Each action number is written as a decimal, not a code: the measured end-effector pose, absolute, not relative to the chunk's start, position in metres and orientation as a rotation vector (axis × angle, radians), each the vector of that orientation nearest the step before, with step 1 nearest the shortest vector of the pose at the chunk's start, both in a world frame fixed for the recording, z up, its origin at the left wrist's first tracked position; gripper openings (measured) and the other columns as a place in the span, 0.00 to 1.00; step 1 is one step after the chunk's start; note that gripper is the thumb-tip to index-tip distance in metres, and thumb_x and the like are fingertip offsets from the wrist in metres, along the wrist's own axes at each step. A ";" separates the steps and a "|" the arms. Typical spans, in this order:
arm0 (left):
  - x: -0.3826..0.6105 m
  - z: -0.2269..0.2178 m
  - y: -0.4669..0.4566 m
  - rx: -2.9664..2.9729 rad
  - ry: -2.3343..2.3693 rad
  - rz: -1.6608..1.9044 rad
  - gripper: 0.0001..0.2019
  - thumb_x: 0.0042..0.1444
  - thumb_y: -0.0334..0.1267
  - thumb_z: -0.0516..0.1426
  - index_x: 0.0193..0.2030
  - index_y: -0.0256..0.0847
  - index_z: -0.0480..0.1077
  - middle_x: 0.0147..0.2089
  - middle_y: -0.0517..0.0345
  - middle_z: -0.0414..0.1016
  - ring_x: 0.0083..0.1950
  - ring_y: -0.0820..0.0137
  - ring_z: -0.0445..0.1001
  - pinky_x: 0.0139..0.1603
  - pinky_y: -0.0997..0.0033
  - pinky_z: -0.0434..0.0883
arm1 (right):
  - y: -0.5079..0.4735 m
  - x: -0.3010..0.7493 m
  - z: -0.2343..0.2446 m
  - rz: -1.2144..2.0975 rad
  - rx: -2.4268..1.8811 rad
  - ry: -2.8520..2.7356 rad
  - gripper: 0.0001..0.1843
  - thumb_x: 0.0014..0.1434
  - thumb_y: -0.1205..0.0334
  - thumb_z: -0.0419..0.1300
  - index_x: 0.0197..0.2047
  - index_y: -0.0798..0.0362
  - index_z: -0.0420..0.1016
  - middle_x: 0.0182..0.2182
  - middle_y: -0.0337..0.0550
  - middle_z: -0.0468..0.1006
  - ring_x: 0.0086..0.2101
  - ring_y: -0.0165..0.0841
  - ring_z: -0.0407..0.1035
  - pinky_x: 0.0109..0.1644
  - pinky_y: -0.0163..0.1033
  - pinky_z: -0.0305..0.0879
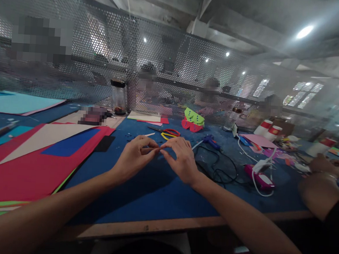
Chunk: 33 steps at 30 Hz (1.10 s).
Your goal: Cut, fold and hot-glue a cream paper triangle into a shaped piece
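Observation:
My left hand (137, 152) and my right hand (180, 158) meet fingertip to fingertip over the blue table top (153, 195). Both are closed in a pinch on a small piece I cannot make out, held between them just above the surface. Scissors with red and yellow handles (167, 133) lie just beyond my hands. A thin white strip (149, 134) lies next to the scissors.
Red, blue and white paper sheets (40, 152) cover the left. A glue gun (210, 140) with a black cable (221, 171), a pink device (260, 179), a green and red paper craft (193, 120) and jars (118, 96) lie beyond. Another person's arm (320, 184) rests at right.

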<state>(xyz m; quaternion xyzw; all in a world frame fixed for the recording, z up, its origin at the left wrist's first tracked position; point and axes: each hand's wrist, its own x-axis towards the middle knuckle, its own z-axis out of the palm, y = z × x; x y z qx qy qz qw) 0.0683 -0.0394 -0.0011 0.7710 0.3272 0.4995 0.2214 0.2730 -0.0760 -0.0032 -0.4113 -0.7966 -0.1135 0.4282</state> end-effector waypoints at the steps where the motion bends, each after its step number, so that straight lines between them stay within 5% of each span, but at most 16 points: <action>1: 0.068 0.000 -0.040 2.141 0.903 1.378 0.06 0.61 0.43 0.65 0.37 0.46 0.82 0.38 0.55 0.82 0.45 0.63 0.78 0.49 0.63 0.77 | -0.076 0.273 -0.003 -0.284 -1.034 -1.994 0.05 0.74 0.58 0.63 0.49 0.47 0.79 0.46 0.45 0.83 0.53 0.41 0.75 0.58 0.47 0.63; 16: 0.068 -0.008 -0.035 2.273 0.851 1.406 0.05 0.61 0.38 0.62 0.39 0.45 0.81 0.40 0.54 0.82 0.46 0.62 0.78 0.50 0.60 0.75 | -0.075 0.273 -0.005 -0.284 -1.081 -2.022 0.03 0.72 0.61 0.65 0.47 0.49 0.79 0.46 0.44 0.83 0.52 0.40 0.75 0.57 0.46 0.61; 25: 0.066 -0.009 -0.032 2.420 0.858 1.422 0.05 0.62 0.36 0.62 0.39 0.46 0.80 0.40 0.58 0.84 0.48 0.61 0.79 0.70 0.45 0.64 | -0.076 0.271 -0.002 -0.254 -1.118 -2.040 0.01 0.70 0.64 0.65 0.44 0.50 0.78 0.44 0.44 0.83 0.50 0.42 0.76 0.56 0.46 0.60; 33: 0.066 -0.008 -0.032 2.478 0.875 1.407 0.05 0.62 0.35 0.61 0.39 0.47 0.80 0.39 0.59 0.85 0.47 0.61 0.79 0.71 0.43 0.63 | -0.076 0.271 -0.001 -0.210 -1.097 -2.091 0.03 0.73 0.65 0.61 0.44 0.51 0.75 0.44 0.46 0.81 0.50 0.41 0.74 0.56 0.46 0.61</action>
